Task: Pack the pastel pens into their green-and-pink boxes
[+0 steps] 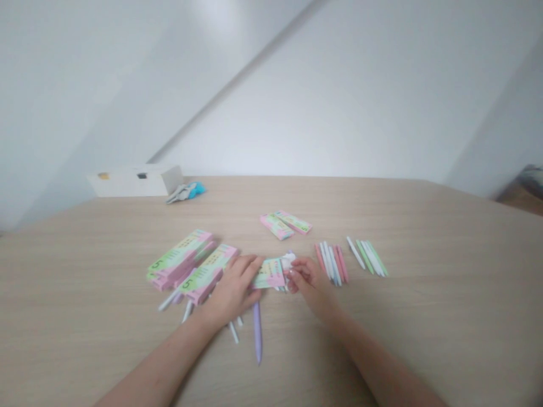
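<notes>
Evidently, the left hand (237, 282) grasps a pastel pen carton (270, 275), its fingers over the near-left part while the carton sits low above the middle of the bench (407, 339). The right hand (306, 278) is at the opposite end, thumb and fingertips drawn together beside the white flap (288, 260); blur prevents telling whether they pinch the flap, a pen or nothing.

The carton looks like thin printed card: light, fairly smooth, stiff along its edges but easily creased, so its long sides should offer the safest hold, with only light pressure on the flap.

A lilac pen (258, 336) sticks out toward the wearer from below the left hand. Just left lie a near carton (208, 274) and a carton stack (183, 257), pale pens poking from beneath. Red and white pens (332, 263) lie right of the right hand, green and white pens (370, 257) beyond.

The left palm hides much of the held carton; its contents and small print are unreadable, and a dark object at the right edge is cut off.
</notes>
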Demonstrator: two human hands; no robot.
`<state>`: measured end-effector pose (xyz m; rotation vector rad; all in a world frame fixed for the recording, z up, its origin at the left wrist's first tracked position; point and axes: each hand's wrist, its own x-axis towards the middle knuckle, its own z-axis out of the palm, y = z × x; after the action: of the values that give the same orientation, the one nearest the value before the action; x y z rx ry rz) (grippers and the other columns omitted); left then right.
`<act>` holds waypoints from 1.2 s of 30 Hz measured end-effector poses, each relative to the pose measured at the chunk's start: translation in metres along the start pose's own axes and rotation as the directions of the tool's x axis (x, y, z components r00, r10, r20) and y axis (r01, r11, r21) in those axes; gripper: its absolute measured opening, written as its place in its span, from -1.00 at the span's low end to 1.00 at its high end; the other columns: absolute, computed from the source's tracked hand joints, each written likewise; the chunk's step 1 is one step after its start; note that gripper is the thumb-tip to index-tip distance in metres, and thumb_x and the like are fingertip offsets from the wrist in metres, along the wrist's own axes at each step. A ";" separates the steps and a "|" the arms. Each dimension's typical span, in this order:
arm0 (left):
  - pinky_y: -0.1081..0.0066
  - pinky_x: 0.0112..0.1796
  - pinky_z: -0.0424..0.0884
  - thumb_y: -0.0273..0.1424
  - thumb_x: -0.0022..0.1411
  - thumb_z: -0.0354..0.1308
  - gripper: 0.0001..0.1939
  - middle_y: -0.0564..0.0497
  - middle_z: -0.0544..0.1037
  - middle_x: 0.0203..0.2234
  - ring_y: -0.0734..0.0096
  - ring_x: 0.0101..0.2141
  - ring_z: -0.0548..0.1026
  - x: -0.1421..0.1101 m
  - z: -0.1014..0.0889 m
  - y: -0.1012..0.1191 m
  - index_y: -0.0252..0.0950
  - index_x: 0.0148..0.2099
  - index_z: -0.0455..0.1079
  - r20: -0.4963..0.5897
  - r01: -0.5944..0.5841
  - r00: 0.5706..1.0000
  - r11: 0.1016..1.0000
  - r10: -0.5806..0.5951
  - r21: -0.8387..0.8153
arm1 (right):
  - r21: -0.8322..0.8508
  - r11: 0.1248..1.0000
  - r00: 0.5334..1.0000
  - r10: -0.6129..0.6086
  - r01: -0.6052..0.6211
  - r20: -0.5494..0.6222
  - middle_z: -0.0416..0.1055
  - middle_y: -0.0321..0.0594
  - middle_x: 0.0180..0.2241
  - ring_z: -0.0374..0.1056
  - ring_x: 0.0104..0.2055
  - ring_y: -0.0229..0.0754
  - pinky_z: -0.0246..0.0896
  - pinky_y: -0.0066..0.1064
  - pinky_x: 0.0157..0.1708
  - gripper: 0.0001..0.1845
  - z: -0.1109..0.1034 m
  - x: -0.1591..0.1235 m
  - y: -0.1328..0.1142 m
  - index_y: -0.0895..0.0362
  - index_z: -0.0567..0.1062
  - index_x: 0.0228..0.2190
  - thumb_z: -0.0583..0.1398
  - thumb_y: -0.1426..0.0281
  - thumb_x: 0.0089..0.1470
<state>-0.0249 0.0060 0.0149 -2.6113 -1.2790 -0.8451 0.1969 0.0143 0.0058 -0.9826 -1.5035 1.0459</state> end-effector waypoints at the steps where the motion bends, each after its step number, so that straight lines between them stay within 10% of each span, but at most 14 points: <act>1: 0.07 0.13 0.13 -0.44 0.10 0.12 -0.36 -0.19 0.26 0.06 0.12 0.08 0.21 0.000 0.000 0.000 -0.32 0.22 0.06 0.001 -0.001 1.000 1.000 0.001 0.000 | 0.013 1.000 1.000 0.002 -0.002 -0.008 0.44 -0.33 -0.49 0.37 -0.51 -0.28 0.32 -0.46 -0.53 -0.77 0.000 0.000 0.000 0.11 0.34 -0.30 0.18 0.23 0.07; 16: 0.11 0.11 0.17 -0.46 0.08 0.11 -0.35 -0.17 0.25 0.07 0.12 0.08 0.21 0.000 0.001 -0.002 -0.28 0.23 0.05 0.008 0.036 0.999 0.999 -0.036 -0.008 | -0.340 0.937 0.987 -0.127 0.085 -0.102 0.45 -0.23 -0.46 0.34 -0.55 -0.26 0.27 -0.43 -0.52 -0.69 -0.016 0.002 -0.007 0.15 0.49 -0.22 0.04 0.27 0.16; 21: 0.09 0.09 0.18 -0.46 0.09 0.10 -0.34 -0.17 0.25 0.07 0.10 0.08 0.22 0.001 -0.001 -0.001 -0.25 0.24 0.03 0.004 0.041 0.999 0.999 -0.041 -0.026 | -0.758 0.652 0.922 -0.315 0.036 -0.227 0.50 -0.13 -0.38 0.41 -0.32 -0.13 0.20 -0.21 -0.03 -0.70 -0.051 0.019 -0.005 0.15 0.52 -0.33 0.05 0.27 0.15; 25: 0.10 0.10 0.18 -0.45 0.10 0.10 -0.35 -0.16 0.25 0.07 0.11 0.08 0.22 0.001 -0.002 0.000 -0.25 0.24 0.03 0.011 0.047 0.999 0.998 -0.047 -0.031 | -0.909 0.388 0.949 -0.197 -0.155 -0.246 0.50 0.00 -0.24 0.30 0.04 0.02 0.13 -0.22 0.04 -0.64 -0.067 0.025 0.006 0.15 0.55 -0.35 0.00 0.27 0.20; 31: 0.10 0.11 0.17 -0.45 0.09 0.12 -0.36 -0.17 0.27 0.06 0.11 0.08 0.23 0.002 -0.003 0.000 -0.28 0.22 0.06 0.014 0.049 0.999 0.999 -0.049 -0.017 | -0.937 0.267 0.975 0.077 -0.223 -0.210 0.46 0.12 -0.14 0.22 0.13 0.05 0.24 -0.27 -0.09 -0.69 -0.069 0.025 0.015 0.21 0.55 -0.27 0.05 0.36 0.15; 36: 0.09 0.11 0.17 -0.45 0.08 0.12 -0.36 -0.17 0.27 0.06 0.10 0.08 0.23 0.002 -0.003 0.000 -0.27 0.22 0.07 0.009 0.044 0.999 0.999 -0.043 -0.018 | -0.959 0.221 0.984 0.065 -0.178 -0.168 0.40 0.14 -0.04 0.06 0.22 0.08 0.17 -0.24 -0.02 -0.71 -0.066 0.026 0.012 0.21 0.55 -0.25 0.08 0.36 0.12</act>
<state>-0.0250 0.0066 0.0185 -2.6130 -1.3412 -0.8576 0.2591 0.0506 0.0088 -2.0255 -2.0250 -0.0778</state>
